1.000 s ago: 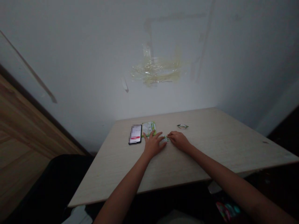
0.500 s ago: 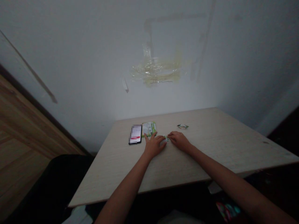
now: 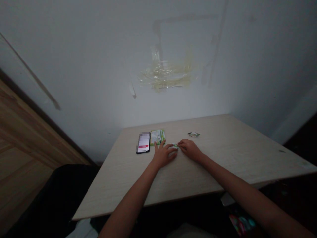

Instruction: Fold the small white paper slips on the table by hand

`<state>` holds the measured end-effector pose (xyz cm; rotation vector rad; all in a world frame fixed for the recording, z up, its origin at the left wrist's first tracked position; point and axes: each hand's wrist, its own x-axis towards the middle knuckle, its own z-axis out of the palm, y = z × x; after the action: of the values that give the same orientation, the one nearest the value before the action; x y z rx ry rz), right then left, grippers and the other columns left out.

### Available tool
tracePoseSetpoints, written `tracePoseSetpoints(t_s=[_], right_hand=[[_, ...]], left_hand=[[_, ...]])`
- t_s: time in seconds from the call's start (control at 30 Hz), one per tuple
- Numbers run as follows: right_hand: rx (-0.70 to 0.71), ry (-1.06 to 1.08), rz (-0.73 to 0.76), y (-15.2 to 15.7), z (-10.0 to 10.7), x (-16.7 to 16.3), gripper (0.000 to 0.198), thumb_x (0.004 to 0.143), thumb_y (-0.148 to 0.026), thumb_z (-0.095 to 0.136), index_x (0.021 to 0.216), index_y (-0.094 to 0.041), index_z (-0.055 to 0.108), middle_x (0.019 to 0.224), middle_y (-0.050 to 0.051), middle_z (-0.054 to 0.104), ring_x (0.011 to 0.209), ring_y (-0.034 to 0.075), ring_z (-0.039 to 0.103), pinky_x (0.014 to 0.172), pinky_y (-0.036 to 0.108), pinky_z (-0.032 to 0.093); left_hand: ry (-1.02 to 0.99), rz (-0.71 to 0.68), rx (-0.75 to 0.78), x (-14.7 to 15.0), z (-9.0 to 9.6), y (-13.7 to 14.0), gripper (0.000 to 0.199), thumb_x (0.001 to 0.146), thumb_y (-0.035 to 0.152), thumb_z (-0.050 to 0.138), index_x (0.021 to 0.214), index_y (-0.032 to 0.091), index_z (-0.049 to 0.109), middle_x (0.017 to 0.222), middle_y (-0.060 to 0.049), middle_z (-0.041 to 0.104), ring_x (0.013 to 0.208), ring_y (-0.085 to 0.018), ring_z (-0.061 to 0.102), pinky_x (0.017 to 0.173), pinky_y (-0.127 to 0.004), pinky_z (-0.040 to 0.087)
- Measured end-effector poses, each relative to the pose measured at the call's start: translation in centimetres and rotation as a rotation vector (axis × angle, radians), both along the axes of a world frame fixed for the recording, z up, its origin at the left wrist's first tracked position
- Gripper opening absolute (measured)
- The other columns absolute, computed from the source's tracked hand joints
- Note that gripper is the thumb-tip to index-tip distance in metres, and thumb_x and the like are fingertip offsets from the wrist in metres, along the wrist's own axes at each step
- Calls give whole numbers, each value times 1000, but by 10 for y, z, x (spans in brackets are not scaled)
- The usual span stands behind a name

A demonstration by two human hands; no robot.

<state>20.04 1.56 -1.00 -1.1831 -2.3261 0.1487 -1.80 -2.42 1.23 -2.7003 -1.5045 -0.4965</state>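
Note:
On the table, a small green-and-white piece of paper or wrapper (image 3: 175,145) lies between my two hands, partly covered by fingers. My right hand (image 3: 190,149) pinches its right end with the fingertips. Palm down, my left hand (image 3: 163,154) has its fingers spread, one fingertip at the left edge of that piece. The other left fingers reach towards a flat green-and-white packet (image 3: 157,136) with printed text, at its lower edge. Left of the packet is a phone (image 3: 143,142) with its screen lit and partly blurred out.
A small folded scrap (image 3: 193,134) lies farther back on the pale wooden table (image 3: 198,185). Behind it rises a wall (image 3: 99,66) with peeling clear tape (image 3: 168,74). Something black (image 3: 66,185) stands at the left, beside wooden boards (image 3: 19,138).
My left thumb and finger have parted slightly, showing more of the gap between them. My right hand stays nearly in place, and the packet, phone and scrap have not moved.

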Motion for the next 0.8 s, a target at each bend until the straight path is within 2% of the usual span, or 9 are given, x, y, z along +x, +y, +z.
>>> tracePoseSetpoints(t_s=[0.23, 0.5, 0.63, 0.8], right_hand=[[-9, 44, 17, -2, 4, 1, 25, 91, -20, 54, 108, -20, 73, 108, 8, 71, 104, 19, 62, 95, 33, 46], [-5, 151, 0, 3, -6, 6, 28, 85, -33, 67, 108, -20, 74, 114, 10, 69, 108, 23, 61, 99, 38, 47], [-2, 145, 11, 5, -10, 7, 25, 87, -31, 65, 109, -22, 74, 116, 9, 68, 109, 22, 60, 100, 39, 46], [-7, 106, 23, 7, -11, 8, 23, 88, -29, 63, 109, -29, 74, 119, 7, 66, 112, 23, 58, 100, 41, 45]], left_hand=[[-11, 28, -54, 0, -1, 0, 29, 92, 51, 51, 119, 49, 62, 140, 5, 56, 142, -33, 29, 107, -79, 2], [-190, 66, -104, 3, -4, 10, 26, 93, 46, 51, 112, 42, 68, 119, 3, 70, 133, -28, 42, 109, -76, 1], [-236, 167, -64, 7, -5, 13, 22, 93, 41, 53, 107, 37, 70, 120, 1, 70, 128, -27, 47, 110, -75, 8], [-176, 293, 13, 10, -7, 15, 22, 90, 43, 57, 103, 34, 72, 129, 0, 65, 130, -31, 43, 109, -76, 8]])
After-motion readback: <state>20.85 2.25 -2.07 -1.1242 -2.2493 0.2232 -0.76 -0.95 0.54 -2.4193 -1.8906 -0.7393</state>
